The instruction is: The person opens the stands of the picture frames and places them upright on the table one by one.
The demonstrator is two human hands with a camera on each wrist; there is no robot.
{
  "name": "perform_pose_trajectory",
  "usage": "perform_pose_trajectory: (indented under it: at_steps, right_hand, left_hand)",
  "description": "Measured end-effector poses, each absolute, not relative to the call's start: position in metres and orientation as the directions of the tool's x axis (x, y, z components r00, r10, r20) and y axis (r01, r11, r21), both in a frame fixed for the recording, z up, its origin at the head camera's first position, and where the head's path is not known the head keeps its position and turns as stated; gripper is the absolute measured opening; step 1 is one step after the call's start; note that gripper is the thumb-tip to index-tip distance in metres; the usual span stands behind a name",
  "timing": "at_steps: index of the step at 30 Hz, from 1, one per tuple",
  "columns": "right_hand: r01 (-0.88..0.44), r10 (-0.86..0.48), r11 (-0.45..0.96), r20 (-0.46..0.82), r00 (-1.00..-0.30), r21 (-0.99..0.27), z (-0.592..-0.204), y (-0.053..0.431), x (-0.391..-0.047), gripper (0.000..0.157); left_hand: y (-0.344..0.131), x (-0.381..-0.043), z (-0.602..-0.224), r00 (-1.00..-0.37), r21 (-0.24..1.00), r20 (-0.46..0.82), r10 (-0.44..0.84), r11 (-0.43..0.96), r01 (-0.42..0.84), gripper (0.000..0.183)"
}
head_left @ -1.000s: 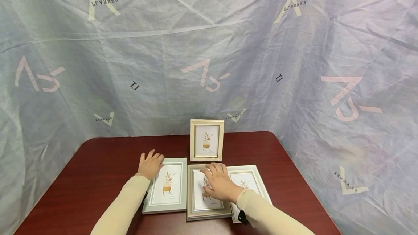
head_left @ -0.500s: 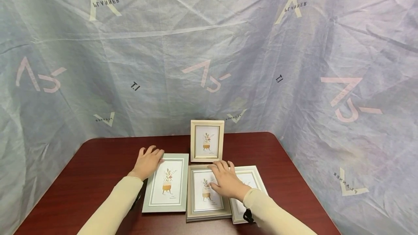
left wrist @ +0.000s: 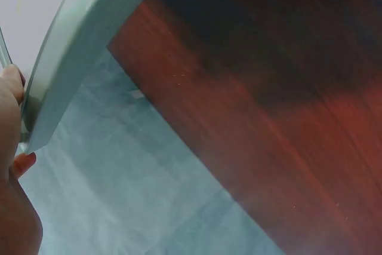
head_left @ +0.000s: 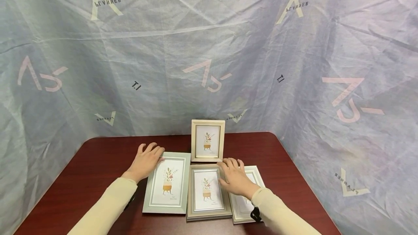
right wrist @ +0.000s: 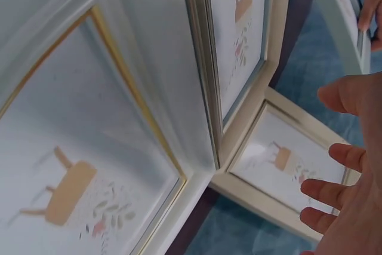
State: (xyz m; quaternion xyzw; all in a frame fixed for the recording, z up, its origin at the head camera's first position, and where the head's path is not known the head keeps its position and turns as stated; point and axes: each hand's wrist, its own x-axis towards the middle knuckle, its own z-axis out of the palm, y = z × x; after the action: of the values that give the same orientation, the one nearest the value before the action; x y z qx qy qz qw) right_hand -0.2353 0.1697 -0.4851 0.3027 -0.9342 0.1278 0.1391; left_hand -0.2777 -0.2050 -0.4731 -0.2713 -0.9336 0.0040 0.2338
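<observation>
At the left of the row, my left hand (head_left: pixel 143 162) pinches the upper left corner of a pale green picture frame (head_left: pixel 147 200). In the left wrist view the thumb lies on the front of the green frame (left wrist: pixel 65 52) and a fingertip shows behind its edge. The frame is tilted, its top end raised. My right hand (head_left: pixel 237 180) hovers with spread fingers over the seam between a beige picture frame (head_left: pixel 209 214) and a white picture frame (head_left: pixel 259 177), and covers part of both. The right wrist view shows nothing between the right hand's (right wrist: pixel 352 195) fingers.
A smaller cream picture frame (head_left: pixel 208 159) stands upright behind the beige one. All the frames carry the same potted plant print. Dark red wood makes up the table top (head_left: pixel 107 155), and grey printed cloth (head_left: pixel 163 82) hangs behind and on both sides.
The top of the green frame has risen with my left hand and tilted a little. My right hand has moved right, uncovering the beige frame's picture.
</observation>
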Motion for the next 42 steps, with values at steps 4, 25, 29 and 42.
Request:
perform_pose_trajectory:
  at_steps: [4, 25, 29, 42]
  right_hand:
    - [-0.58, -0.507, 0.798, 0.339, -0.793, -0.163, -0.481, 0.178, -0.235, 0.051]
    - [-0.516, -0.426, 0.834, 0.368, -0.827, -0.195, -0.478, 0.209, -0.23, 0.053]
    - [-0.51, -0.42, 0.838, 0.369, -0.829, -0.192, -0.478, 0.212, -0.228, 0.053]
    - [-0.524, -0.434, 0.836, 0.389, -0.813, -0.164, -0.469, 0.214, -0.227, 0.054]
  left_hand:
    - [-0.205, -0.271, -0.465, -0.715, -0.173, 0.447, 0.537, 0.837, 0.52, 0.027]
    - [-0.212, -0.25, -0.446, -0.545, -0.228, 0.556, 0.627, 0.746, 0.626, 0.054]
    - [-0.212, -0.247, -0.444, -0.539, -0.23, 0.551, 0.638, 0.736, 0.636, 0.054]
    - [-0.206, -0.241, -0.423, -0.5, -0.248, 0.508, 0.701, 0.675, 0.695, 0.044]
